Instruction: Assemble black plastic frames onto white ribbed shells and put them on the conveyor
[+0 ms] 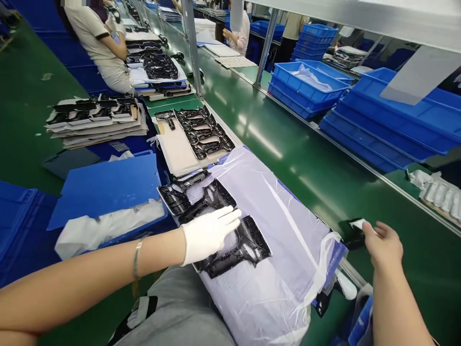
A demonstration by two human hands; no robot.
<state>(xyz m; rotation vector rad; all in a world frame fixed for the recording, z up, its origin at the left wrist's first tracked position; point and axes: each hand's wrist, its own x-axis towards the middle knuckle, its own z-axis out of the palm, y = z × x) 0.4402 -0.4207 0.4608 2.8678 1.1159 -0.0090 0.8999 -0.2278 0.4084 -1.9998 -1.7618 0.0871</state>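
My left hand (pixel 211 233), in a white glove, lies with its fingers stretched out over a row of pistol-shaped black plastic shells (pixel 248 242). It covers part of them; whether it presses on one I cannot tell. The shells lie hollow side up on a pad wrapped in pale plastic sheeting (pixel 248 178). Out to the right, over the green bench, my bare right hand (pixel 385 245) grips a glossy black shell piece (pixel 355 235) with a white patch. Its fingers are bent around the near end, partly hidden. A white-and-black part (pixel 345 284) sits by the pad's right corner.
Beyond the pad, more black shells (pixel 205 132) lie in rows on cardboard. Stacked blue crates (pixel 306 89) line the bench's far side. To my left stands a blue bin (pixel 108 185) with white wrapping. A metal post (pixel 192 48) rises from the bench; a co-worker (pixel 99 45) stands further along.
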